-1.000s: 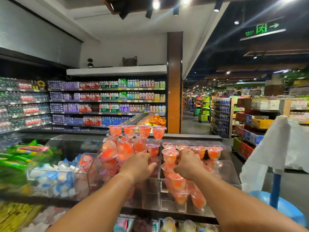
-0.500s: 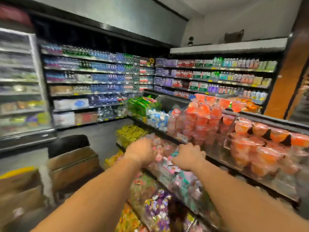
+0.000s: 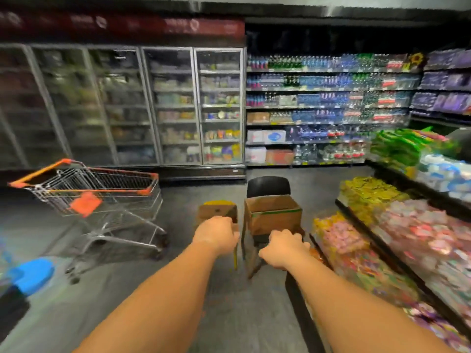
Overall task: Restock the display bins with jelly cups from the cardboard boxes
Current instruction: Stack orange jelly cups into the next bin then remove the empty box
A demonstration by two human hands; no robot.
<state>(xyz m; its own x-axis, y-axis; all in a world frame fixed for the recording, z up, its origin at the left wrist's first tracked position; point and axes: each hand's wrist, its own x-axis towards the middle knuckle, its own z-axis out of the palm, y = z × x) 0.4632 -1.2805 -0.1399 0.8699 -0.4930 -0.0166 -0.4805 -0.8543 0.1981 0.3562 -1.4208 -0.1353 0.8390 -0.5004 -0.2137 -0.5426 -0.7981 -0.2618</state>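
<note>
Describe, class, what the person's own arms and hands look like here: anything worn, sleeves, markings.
Both forearms are bare right to the bottom edge of the picture; no sleeve shows. The left hand and right hand wear no gloves. No watch, band or ring is visible, though motion blur could hide small marks or jewellery.

Two bare forearms are seen, uncovered up to the frame's lower edge. The left hand [image 3: 216, 231] and the right hand [image 3: 283, 248] are ungloved; both are blurred.
</note>
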